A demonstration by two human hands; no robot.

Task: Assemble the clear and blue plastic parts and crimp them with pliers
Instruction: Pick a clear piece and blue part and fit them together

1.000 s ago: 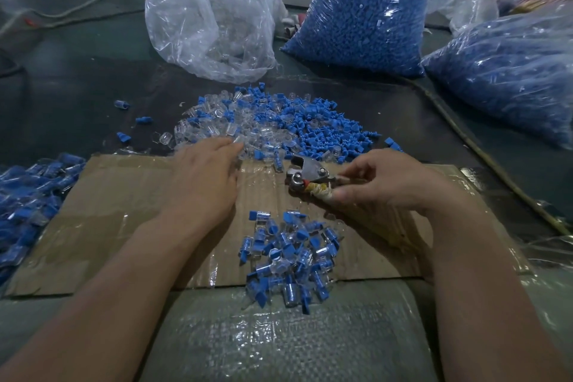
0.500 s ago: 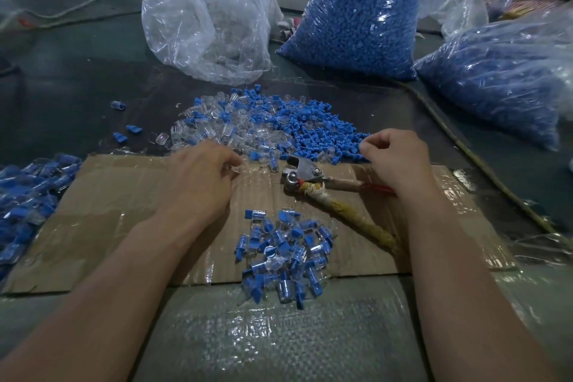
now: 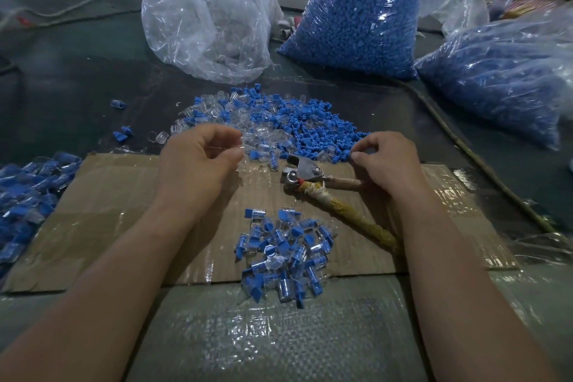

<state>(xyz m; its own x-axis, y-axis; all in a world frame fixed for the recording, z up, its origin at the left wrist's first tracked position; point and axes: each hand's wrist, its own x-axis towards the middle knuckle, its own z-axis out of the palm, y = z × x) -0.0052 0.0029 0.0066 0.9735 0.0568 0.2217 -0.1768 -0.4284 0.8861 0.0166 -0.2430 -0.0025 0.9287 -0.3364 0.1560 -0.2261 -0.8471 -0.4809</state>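
Observation:
A loose heap of clear and blue plastic parts (image 3: 279, 124) lies on the dark table beyond the cardboard sheet (image 3: 102, 211). My left hand (image 3: 198, 164) hovers at the heap's near edge, thumb and forefinger pinched on what looks like a clear part (image 3: 241, 149), blurred. My right hand (image 3: 387, 161) pinches a blue part (image 3: 353, 154) at the heap's right edge. The pliers (image 3: 302, 170) lie free on the cardboard between my hands, jaws pointing left, handles wrapped in tape. A small pile of joined clear-and-blue pieces (image 3: 285, 251) sits at the cardboard's near edge.
A bag of clear parts (image 3: 210, 15) and two bags of blue parts (image 3: 356, 15) (image 3: 502, 77) stand at the back. More joined pieces (image 3: 28, 195) are heaped at the left edge. A few stray blue parts (image 3: 122, 133) lie on the table. A cord (image 3: 465, 149) runs along the right.
My right hand let go of the pliers, which now lie on the cardboard, and moved up to the blue parts. My left hand lifted slightly off the heap with its fingers pinched.

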